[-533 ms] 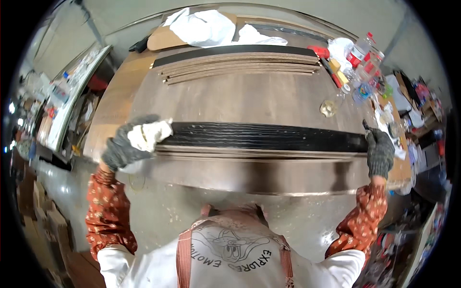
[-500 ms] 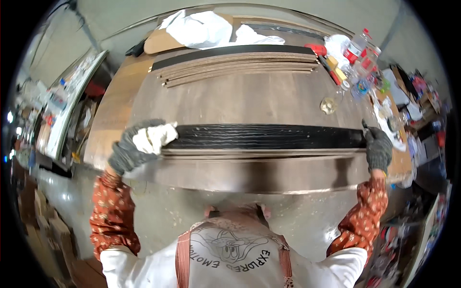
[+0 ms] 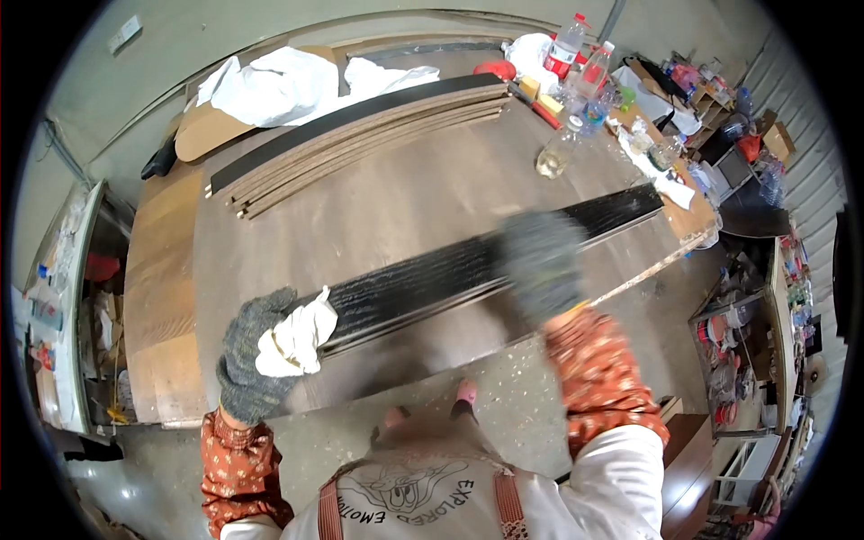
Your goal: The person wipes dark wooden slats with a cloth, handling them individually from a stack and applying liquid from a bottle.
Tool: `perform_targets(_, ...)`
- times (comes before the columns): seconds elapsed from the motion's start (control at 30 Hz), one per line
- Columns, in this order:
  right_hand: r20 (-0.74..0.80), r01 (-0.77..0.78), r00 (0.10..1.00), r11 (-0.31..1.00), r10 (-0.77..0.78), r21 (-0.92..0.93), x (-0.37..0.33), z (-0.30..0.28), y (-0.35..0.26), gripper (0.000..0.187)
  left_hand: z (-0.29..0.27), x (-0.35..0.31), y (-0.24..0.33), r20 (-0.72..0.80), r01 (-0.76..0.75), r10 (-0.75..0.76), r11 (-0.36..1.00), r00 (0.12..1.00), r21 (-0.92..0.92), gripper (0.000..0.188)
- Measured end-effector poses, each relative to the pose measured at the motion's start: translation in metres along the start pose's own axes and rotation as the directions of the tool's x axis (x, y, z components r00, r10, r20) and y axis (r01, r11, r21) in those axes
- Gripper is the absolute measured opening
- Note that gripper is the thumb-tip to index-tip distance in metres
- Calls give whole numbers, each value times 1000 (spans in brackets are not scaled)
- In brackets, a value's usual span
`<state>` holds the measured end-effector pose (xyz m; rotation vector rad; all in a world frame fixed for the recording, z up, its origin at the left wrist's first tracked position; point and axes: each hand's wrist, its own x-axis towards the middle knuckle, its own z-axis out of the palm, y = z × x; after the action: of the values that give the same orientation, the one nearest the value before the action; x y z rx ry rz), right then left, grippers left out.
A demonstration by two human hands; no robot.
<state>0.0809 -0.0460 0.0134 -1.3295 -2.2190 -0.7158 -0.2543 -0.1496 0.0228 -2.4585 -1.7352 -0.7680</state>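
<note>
Black wood-grain strip (image 3: 396,283), one: topmost of a small stack of thin boards, lying slantwise along the near side of a brown worktable (image 3: 360,211), its right end raised toward the upper right of the view.
White cloth (image 3: 299,337), crumpled, at the strip's left end.
Left hand (image 3: 255,351), in a dark grey knitted glove: closed on the cloth.
Right hand (image 3: 542,261), gloved alike: over the strip, right of its middle; motion-blurred, finger state and contact cannot be told.
Second stack of strips (image 3: 378,126), black-topped, brown-edged: farther back, well apart from the first.
White sheeting (image 3: 279,85), crumpled: behind that stack, partly over a brown cardboard piece (image 3: 209,130).
Clear plastic bottle (image 3: 565,49), red-labelled and red-capped: far right corner.
</note>
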Motion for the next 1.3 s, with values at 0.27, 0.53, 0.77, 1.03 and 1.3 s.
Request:
perform_targets(0.27,127,4,992,974,25,-227,-15,7,81,6,8,3,-4,58,-227,222,896,973,383,40)
perform_targets(0.53,107,-461,876,881,471,-103,-84,25,308,19,18,7,1,-42,187,-196,969,980,-161,29)
perform_targets(0.77,60,-8,998,993,15,-120,-36,-8,219,7,17,-3,-5,28,191,-189,974,982,-123,34)
perform_targets(1.03,173,-378,871,852,460,-362,-105,29,371,19,13,10,-1,7,-39,39,992,999,120,32)
perform_targets(1.3,192,-435,863,880,467,-189,-58,7,261,23,10,-50,-27,-7,178,-179,979,984,99,59)
